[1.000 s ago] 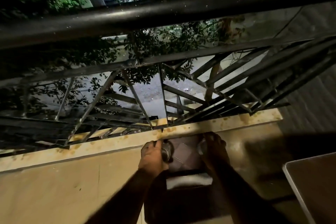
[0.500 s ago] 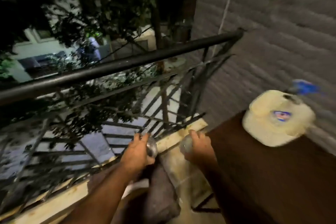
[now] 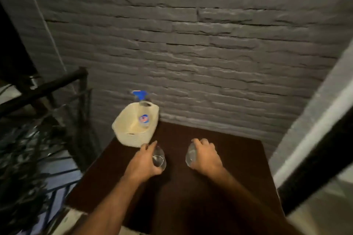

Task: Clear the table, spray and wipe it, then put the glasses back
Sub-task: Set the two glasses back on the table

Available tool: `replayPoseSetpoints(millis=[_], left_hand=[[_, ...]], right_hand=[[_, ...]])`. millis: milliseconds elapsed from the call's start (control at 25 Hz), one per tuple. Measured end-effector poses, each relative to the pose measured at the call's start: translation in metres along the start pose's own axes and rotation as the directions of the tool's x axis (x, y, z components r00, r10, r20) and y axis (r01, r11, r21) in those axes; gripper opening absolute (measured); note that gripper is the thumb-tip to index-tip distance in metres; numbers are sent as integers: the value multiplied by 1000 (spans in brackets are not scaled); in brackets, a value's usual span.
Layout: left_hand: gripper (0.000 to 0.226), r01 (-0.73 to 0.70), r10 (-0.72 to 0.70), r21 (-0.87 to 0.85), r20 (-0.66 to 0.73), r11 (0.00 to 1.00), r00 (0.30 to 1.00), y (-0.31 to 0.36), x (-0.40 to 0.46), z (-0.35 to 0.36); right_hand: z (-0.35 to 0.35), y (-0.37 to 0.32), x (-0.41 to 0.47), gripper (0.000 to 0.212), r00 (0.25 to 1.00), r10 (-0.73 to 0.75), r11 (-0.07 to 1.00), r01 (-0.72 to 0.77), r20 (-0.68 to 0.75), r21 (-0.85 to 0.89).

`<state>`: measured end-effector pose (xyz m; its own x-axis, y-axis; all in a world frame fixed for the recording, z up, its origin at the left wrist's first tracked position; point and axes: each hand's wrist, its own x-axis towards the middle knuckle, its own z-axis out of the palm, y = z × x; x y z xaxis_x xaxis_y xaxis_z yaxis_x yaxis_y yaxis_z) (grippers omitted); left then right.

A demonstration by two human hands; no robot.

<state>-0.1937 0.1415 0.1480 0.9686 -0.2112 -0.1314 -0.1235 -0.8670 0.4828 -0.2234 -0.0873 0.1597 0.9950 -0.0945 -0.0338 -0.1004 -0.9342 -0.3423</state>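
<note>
Over the dark brown table (image 3: 219,192) both my hands hold clear glasses. My left hand (image 3: 142,164) grips one glass (image 3: 159,159) from its left side. My right hand (image 3: 207,156) grips the second glass (image 3: 191,155) from its right side. Whether the glasses touch the tabletop I cannot tell. A cream woven basket (image 3: 131,133) stands at the table's far left corner, just beyond my left hand. In it stands a clear spray bottle (image 3: 143,114) with a blue trigger head.
A grey brick wall (image 3: 210,59) runs behind the table, with white sheets pinned high up. A black metal railing (image 3: 44,89) borders the left side. A light door frame (image 3: 315,139) rises at the right.
The view has swung right from the railing and ledge to the table. Both hands, each still holding a glass, have moved from the ledge to above the tabletop.
</note>
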Motion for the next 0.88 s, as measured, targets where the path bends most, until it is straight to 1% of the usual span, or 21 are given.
replayPoseSetpoints(millis=[160,320,400,520,640,760,880], left_hand=[[107,-119,115,29,92,993,989,62,46,34],[107,-155,148,32,167,987,975,93,95,66],[107,-171,161,39,185,985,969,99,124,79],[105,-150,143,25,196,988,970,98,177,97],[104,-121,117,6,209,993,971,93,238,116],[103,-122,110,39,225,992,968,93,295,137],[101,-117,109,18,235,993,966,98,344,159]], right_hand=[[-18,68,2,84,986,167,985,-166,-10,48],[-12,114,22,83,970,242,968,-243,22,66],[-4,129,41,86,958,282,956,-286,56,73],[11,146,86,90,938,337,935,-343,83,84],[25,161,141,88,927,362,922,-371,98,111],[36,177,194,83,921,369,921,-380,122,84],[47,193,241,83,909,396,909,-408,131,85]])
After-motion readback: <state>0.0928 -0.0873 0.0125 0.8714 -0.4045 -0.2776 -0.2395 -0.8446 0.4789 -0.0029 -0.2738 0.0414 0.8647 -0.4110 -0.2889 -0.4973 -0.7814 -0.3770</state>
